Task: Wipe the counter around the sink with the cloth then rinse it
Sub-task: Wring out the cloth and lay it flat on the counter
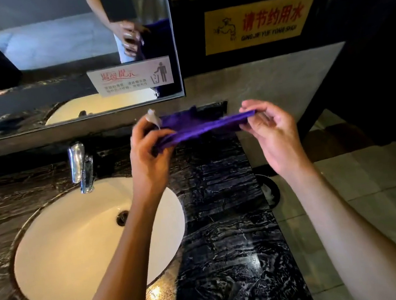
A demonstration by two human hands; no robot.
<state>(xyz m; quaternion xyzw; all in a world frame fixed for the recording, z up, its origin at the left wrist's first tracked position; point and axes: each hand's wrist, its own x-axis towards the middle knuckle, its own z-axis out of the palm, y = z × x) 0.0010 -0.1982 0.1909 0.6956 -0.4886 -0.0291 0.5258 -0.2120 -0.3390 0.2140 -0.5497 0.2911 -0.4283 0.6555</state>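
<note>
A purple cloth (201,126) with a small white tag is stretched flat in the air between my two hands, above the back right of the dark marble counter (229,246). My left hand (148,153) pinches its left end and my right hand (269,131) pinches its right end. The white oval sink (67,255) lies below and to the left, with a chrome faucet (80,165) at its back edge. No water runs from the faucet.
A mirror (53,55) with a notice sticker hangs behind the sink. A yellow water-saving sign (258,22) is on the wall to the right. Past the counter's right edge lies a pale tiled floor (373,189) with a dark round bin (270,190).
</note>
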